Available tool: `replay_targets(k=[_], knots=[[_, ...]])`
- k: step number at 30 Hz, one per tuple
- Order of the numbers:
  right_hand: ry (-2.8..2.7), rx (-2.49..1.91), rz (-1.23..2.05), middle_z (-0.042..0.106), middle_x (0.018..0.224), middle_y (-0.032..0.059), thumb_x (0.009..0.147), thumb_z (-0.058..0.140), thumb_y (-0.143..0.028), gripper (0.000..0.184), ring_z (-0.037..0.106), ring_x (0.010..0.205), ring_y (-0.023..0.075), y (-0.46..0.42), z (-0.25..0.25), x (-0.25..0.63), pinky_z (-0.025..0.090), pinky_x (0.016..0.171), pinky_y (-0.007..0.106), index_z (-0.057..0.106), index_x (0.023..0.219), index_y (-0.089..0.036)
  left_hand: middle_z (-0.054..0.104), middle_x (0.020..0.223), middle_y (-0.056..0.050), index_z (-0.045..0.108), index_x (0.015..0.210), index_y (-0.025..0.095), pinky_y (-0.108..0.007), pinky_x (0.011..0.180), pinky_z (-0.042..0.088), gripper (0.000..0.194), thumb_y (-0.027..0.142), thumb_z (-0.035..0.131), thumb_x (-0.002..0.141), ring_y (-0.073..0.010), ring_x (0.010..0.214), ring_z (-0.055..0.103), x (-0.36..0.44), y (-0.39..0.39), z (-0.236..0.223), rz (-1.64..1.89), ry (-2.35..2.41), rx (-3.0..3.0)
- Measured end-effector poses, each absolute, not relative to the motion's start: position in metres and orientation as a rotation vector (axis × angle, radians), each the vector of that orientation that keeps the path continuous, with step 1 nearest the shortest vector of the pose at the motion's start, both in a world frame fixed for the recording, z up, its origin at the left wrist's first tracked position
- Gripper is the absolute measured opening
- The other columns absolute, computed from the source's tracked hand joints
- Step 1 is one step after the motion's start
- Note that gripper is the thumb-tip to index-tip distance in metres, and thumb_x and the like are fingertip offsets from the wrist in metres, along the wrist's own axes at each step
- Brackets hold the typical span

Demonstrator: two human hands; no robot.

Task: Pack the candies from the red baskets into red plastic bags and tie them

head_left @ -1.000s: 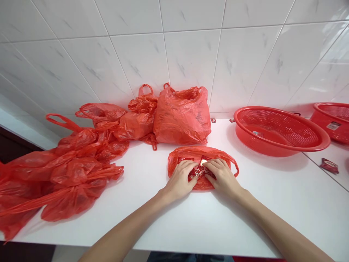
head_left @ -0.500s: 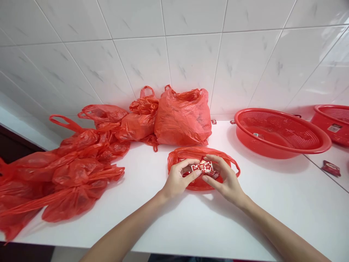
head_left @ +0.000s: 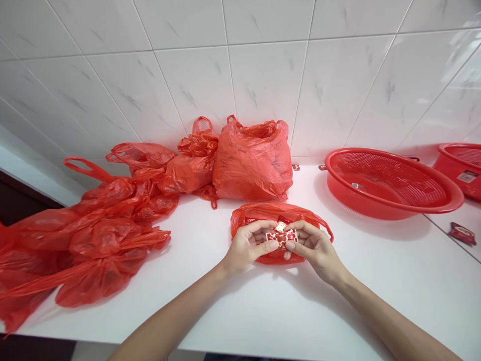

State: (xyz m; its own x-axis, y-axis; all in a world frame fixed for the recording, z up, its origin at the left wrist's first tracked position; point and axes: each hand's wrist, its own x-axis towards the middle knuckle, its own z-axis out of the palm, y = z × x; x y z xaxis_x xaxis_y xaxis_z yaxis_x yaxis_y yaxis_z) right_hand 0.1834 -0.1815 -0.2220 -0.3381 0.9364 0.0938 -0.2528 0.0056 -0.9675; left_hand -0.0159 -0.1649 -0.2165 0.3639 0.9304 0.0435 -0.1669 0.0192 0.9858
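Note:
Between my two hands is a small white-and-gold box (head_left: 281,237) printed with red flowers, with a pale gold flap showing at its top. My left hand (head_left: 246,245) pinches its left end with thumb and fingers. At the right end, my right hand (head_left: 318,246) grips it the same way, the thumbs almost meeting in front. Just beneath lies an open red plastic bag (head_left: 276,259) with dark red wrapped pieces inside, partly hidden by my hands.
Several knotted red plastic bags (head_left: 101,240) are heaped at the left. A fuller red bag (head_left: 251,163) stands against the tiled wall. On the right is a red perforated basin (head_left: 394,203), with a second basin (head_left: 460,175) beyond it. A red packet (head_left: 462,233) lies near the table seam.
My right hand has closed in on the box, its thumb now pressing the front. The box has dropped slightly and turned level, and a gold flap shows above it.

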Motion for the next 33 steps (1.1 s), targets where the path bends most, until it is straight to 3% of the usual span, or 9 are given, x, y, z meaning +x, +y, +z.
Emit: replay_targets(k=[6,10,17,21,25,29,33], knots=[[-1.338,-0.809,1.435,0.072,0.084,0.0015,0.086,0.077,-0.04,0.028,0.069,0.071,0.0152,-0.185,-0.224,0.18,0.059,0.072,0.032,0.065,0.104,-0.022,0.077,0.093,-0.009,0.078,0.099,0.016,-0.037,0.085,0.056,0.03,0.039,0.08,0.08,-0.0231,0.087,0.072,-0.014,-0.166,-0.215,0.905,0.776,1.331],[-1.359,-0.848,1.431,0.072,0.087,0.002,0.085,0.076,-0.044,0.033,0.07,0.076,0.0161,-0.186,-0.222,0.179,0.058,0.075,0.032,0.062,0.106,-0.023,0.075,0.094,-0.008,0.081,0.099,0.02,-0.035,0.086,0.055,0.021,0.035,0.074,0.087,-0.0222,0.09,0.069,-0.016,-0.167,-0.215,1.035,0.868,1.584],[-1.263,-0.86,1.74,0.069,0.072,0.003,0.09,0.06,-0.065,0.048,0.065,0.057,0.0141,-0.182,-0.223,0.181,0.053,0.061,0.029,0.063,0.087,-0.017,0.07,0.103,-0.007,0.08,0.105,0.027,-0.033,0.084,0.059,0.018,0.024,0.069,0.091,-0.0209,0.099,0.068,-0.019,-0.168,-0.223,1.311,0.845,1.97],[-1.23,-0.839,1.699,0.07,0.077,0.0008,0.083,0.077,-0.049,0.033,0.067,0.061,0.0126,-0.181,-0.222,0.181,0.054,0.067,0.028,0.067,0.088,-0.017,0.067,0.121,-0.008,0.076,0.117,0.027,-0.036,0.097,0.056,0.034,0.013,0.066,0.087,-0.0233,0.115,0.065,-0.02,-0.169,-0.225,1.317,0.846,2.034],[-1.247,-0.824,1.629,0.071,0.08,0.0005,0.084,0.078,-0.042,0.027,0.067,0.064,0.0127,-0.182,-0.221,0.181,0.055,0.068,0.028,0.068,0.09,-0.019,0.067,0.128,-0.011,0.061,0.137,0.023,-0.042,0.107,0.05,0.06,0.014,0.07,0.079,-0.0272,0.121,0.062,-0.022,-0.169,-0.224,1.22,0.847,1.778],[-1.289,-0.876,1.539,0.07,0.077,0.0009,0.084,0.076,-0.045,0.029,0.066,0.064,0.0141,-0.184,-0.218,0.182,0.056,0.069,0.031,0.068,0.091,-0.019,0.076,0.109,-0.011,0.07,0.12,0.016,-0.039,0.094,0.056,0.041,0.031,0.075,0.082,-0.0265,0.103,0.071,-0.019,-0.167,-0.219,1.0,0.822,1.398],[-1.311,-0.891,1.515,0.068,0.076,0.0006,0.085,0.075,-0.047,0.029,0.065,0.064,0.0141,-0.185,-0.215,0.181,0.055,0.068,0.03,0.067,0.088,-0.019,0.078,0.101,-0.01,0.076,0.1,0.015,-0.035,0.091,0.056,0.027,0.036,0.078,0.083,-0.0236,0.095,0.073,-0.015,-0.167,-0.215,0.98,0.821,1.335]])
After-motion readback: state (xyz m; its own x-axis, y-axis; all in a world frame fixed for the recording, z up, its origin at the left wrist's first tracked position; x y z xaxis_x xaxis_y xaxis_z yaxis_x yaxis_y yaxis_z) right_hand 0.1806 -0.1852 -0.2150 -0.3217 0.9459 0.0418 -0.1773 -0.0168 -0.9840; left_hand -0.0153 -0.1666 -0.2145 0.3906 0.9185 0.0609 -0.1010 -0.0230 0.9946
